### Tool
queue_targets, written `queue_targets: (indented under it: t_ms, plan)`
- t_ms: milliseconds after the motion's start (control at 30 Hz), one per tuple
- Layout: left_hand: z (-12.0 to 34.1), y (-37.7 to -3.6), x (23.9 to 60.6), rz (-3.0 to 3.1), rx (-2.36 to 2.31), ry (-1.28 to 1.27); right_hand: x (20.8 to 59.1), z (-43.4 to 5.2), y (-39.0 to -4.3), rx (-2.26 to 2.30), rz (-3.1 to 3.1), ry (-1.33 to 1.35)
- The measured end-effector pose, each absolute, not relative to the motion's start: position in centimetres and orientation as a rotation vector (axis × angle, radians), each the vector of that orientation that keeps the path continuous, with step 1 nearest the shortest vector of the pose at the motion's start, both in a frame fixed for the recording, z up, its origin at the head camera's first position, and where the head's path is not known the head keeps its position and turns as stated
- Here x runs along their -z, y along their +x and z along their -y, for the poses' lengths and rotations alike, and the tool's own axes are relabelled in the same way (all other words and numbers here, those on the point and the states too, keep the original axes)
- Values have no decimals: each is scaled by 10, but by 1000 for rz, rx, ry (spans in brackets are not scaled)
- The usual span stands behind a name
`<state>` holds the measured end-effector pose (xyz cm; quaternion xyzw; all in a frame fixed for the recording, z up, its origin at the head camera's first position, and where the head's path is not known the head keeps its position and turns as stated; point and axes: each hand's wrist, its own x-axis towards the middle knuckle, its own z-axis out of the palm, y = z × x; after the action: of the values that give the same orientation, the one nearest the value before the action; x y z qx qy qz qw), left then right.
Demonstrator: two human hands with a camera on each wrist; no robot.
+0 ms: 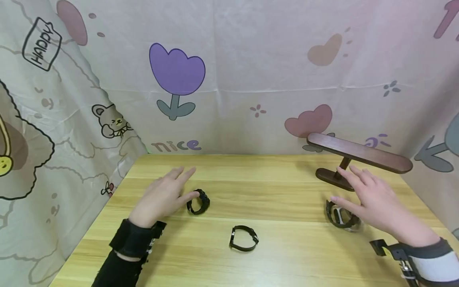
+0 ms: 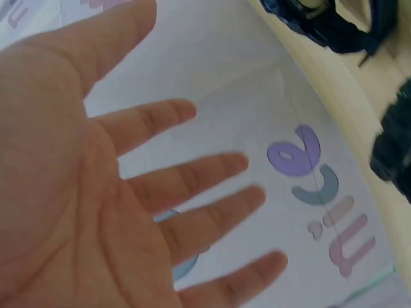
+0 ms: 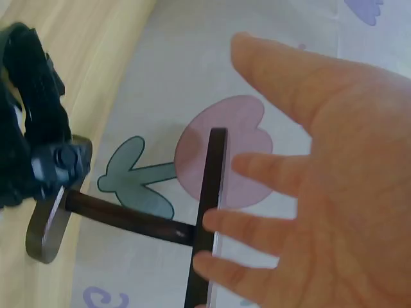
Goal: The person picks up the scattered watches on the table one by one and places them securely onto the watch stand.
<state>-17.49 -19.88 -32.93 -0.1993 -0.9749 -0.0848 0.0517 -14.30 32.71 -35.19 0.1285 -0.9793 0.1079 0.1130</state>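
Observation:
My left hand [image 1: 157, 201] hovers over the table with fingers extended, thumb tip overlapping a chunky black watch [image 1: 205, 202] in the head view. That palm [image 2: 58, 186] faces the left wrist camera and holds nothing. Over on the right, my right hand [image 1: 380, 203] is spread and bare of any object. Its thumb is above a black-strapped watch [image 1: 338, 215], partly hidden by the hand. Behind its fingertips stands a dark brown T-shaped display stand [image 1: 358, 151], also in the right wrist view. A slim black watch [image 1: 255, 239] lies on its side between the hands.
The light wooden table [image 1: 272, 191] meets a patterned cloth backdrop [image 1: 236, 79] at its far edge. More cloth hangs along the left and right sides. Each wrist wears a strapped band [image 1: 130, 239] with a small mount.

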Motion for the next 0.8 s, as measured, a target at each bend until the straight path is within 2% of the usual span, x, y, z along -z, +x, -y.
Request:
queue_targets:
  t_ms: [133,467,800]
  plan:
    - [186,-186,328,2909,272,-742,344,-337,-149,-282,2792,416]
    - [150,-224,315,2801,249,-943,322,-375,-159,-250,2701,279]
    - [115,-257,314,2767,299,-1072,325,-411,-171,-245,2709,106]
